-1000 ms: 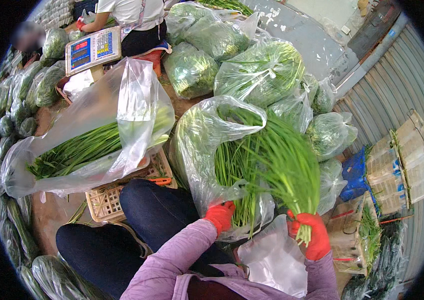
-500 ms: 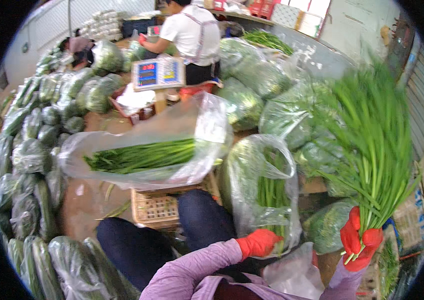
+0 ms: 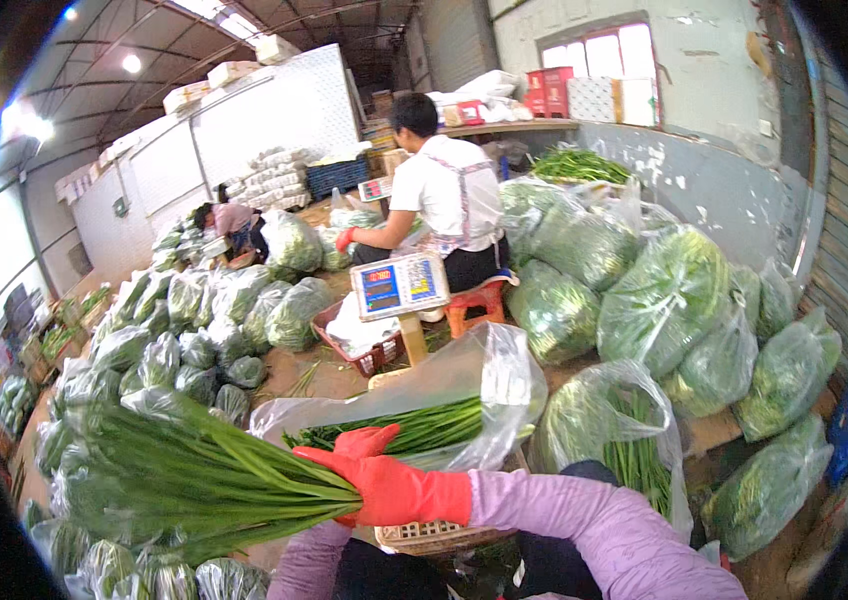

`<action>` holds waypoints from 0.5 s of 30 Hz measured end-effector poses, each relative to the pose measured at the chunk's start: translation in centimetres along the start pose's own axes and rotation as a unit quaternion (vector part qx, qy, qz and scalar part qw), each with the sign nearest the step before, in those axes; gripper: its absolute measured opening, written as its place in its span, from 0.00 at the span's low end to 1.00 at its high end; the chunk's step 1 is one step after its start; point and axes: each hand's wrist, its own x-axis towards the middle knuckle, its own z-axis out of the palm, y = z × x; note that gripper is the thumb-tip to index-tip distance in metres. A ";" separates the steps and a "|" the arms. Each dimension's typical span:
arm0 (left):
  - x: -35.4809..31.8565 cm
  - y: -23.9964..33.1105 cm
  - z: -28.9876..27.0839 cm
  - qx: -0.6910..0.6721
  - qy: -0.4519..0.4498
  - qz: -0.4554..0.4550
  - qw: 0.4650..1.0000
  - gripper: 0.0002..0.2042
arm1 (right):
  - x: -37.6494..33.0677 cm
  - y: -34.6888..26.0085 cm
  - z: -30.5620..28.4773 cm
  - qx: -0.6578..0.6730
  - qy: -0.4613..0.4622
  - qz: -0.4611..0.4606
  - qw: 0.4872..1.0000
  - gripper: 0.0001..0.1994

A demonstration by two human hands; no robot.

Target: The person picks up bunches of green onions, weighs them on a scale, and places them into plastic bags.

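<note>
In its red glove, my right hand [image 3: 409, 490] is closed round the stem end of a bunch of garlic chives [image 3: 214, 480], whose long green leaves fan out to the left. My left forearm [image 3: 314, 562] comes up from below, and its hand is mostly hidden behind the bunch and the right glove. Just beyond the hands, an open clear plastic bag [image 3: 509, 385] lies with more green stalks [image 3: 434, 420] inside. Under it shows part of a tan plastic crate [image 3: 434, 538]. Another clear bag [image 3: 679, 440] with greens stands by my right knee.
A digital scale [image 3: 402, 287] stands beyond the open bag, near a red basket [image 3: 379, 355]. A co-worker in a white shirt [image 3: 454, 190] sits on a red stool [image 3: 477, 305]. Filled vegetable bags crowd the left [image 3: 294, 315] and right [image 3: 664, 300]. Another person [image 3: 234, 225] bends farther back.
The chives have swung from my far right across to the left, in front of me. My left hand has left the standing bag on the right. The view has tilted up.
</note>
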 end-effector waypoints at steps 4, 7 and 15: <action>1.5 -6.1 -3.1 -0.242 0.242 -0.049 0.938 0.23 | -0.3 5.8 2.0 0.152 -0.039 -0.032 0.987 0.35; 2.5 -8.5 -5.2 -0.505 0.357 -0.102 0.779 0.26 | -1.7 12.8 0.4 -0.033 -0.159 0.055 0.985 0.32; 5.2 -9.8 -19.3 0.406 0.027 -0.147 0.902 0.18 | -11.0 25.8 -5.9 -0.119 -0.109 0.541 0.825 0.21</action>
